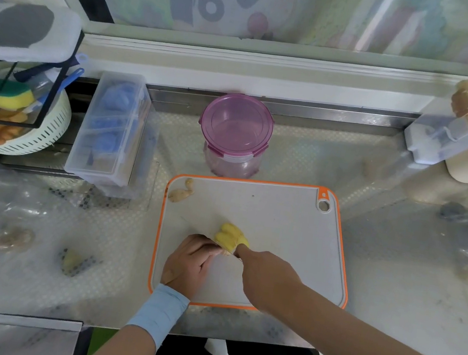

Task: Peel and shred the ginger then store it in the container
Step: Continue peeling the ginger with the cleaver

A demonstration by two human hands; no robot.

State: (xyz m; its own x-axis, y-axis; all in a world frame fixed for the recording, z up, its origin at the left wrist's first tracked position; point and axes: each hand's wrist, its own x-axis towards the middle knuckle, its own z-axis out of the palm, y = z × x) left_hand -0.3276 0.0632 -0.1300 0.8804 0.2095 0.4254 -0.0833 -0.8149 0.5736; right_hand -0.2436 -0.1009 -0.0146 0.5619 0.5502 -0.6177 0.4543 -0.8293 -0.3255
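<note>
Ginger: a peeled yellow piece (231,234) is seen lying on the middle of the cutting board, slightly towards its near left; a paler, unpeeled patch is left at its near end.
Left hand: the left hand (188,264) is laid on the board, and its fingers are curled round the ginger's near-left end, so the piece is held down.
Right hand: the right hand (267,273) is shown from the back, with one finger stretched forward until the ginger's near-right side is touched; whether anything is held by the other fingers cannot be told.
Cutting board: a grey board with an orange rim (279,229) is set flat on the counter.
Unpeeled piece: a second, tan piece of ginger (181,192) is placed at the board's far left corner, well apart from the hands.
Container: a clear round container (230,163) with a purple clip lid (236,123) fitted on it is stood just behind the board.
Wristband: a pale blue band (158,312) is worn on the left forearm.
Clear box: a lidded plastic box (109,128) is placed left of the container.
Colander: a white colander (36,129) holding sponges is seen at the far left.
</note>
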